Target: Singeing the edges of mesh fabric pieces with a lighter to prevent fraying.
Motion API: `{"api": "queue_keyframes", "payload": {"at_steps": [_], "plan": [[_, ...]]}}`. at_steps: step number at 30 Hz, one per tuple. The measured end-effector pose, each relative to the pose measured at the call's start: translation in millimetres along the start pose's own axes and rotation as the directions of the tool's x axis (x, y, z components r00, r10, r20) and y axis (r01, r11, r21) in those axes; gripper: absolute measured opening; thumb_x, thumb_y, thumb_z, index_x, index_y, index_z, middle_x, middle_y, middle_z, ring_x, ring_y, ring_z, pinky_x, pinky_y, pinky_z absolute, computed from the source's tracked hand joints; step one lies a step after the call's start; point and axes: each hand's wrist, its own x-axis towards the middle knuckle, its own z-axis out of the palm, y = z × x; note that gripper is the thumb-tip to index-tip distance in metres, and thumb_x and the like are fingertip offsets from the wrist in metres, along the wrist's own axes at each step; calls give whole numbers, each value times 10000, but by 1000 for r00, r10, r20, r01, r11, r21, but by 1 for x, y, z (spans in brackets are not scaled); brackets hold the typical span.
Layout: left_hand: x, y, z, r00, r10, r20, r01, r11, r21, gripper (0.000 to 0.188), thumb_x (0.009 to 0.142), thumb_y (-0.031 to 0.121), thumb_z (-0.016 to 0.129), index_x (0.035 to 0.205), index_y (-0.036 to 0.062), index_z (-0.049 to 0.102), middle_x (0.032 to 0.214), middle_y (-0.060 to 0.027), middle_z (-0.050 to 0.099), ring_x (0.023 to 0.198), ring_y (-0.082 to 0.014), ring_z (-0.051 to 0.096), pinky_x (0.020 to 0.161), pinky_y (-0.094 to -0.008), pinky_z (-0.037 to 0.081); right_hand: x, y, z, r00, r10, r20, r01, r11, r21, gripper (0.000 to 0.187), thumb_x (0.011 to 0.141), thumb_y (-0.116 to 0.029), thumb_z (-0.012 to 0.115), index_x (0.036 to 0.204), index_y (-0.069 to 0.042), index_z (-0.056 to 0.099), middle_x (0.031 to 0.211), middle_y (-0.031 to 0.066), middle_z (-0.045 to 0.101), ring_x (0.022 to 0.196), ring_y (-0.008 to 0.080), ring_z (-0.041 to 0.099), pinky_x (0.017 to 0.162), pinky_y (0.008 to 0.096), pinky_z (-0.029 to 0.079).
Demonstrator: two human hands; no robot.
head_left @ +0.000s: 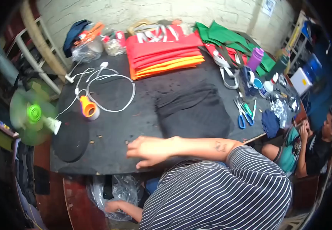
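My right hand rests on the black tabletop near its front edge, palm down with the fingers apart and nothing in them. Its forearm crosses in front of a folded black cloth. Lower down on the left, below the table edge, my left hand is at a clear plastic bag. The fingers of that hand are blurred and partly lost against the bag, so whether they grip it does not show.
A stack of red and orange fabric lies at the back. Left of it are a white cable and an orange cone-shaped thing. Blue scissors and a purple bottle are on the right. A green fan runs at left; a person sits at right.
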Motion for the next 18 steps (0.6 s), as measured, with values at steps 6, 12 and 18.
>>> {"api": "queue_keyframes", "payload": {"at_steps": [6,12,18], "plan": [[-147,223,-31,972,236,19,-194,840,-507,395,888,98,646,1235,-46,525,1232,-248,544,1112,-327,555,975,-429,445,-245,42,-94,658,393,-642,-572,816,-87,308,825,-243,687,1043,-34,626,993,144,646,954,337,616,832,422,488],[-371,378,-79,402,701,590,-63,664,-745,331,914,42,570,1237,-2,510,1183,-106,531,1120,-209,519,984,-357,432,-453,65,-86,7,584,-812,-946,267,184,212,799,-117,693,969,-11,623,934,161,651,886,317,653,766,391,509],[-486,400,-109,-453,805,382,-247,298,-922,226,822,73,646,1048,59,657,1231,-121,535,1294,-354,395,1077,-470,295,-520,78,-71,-176,601,-780,-898,226,377,160,793,-87,681,916,-4,623,844,131,633,777,281,620,735,384,477]]}}
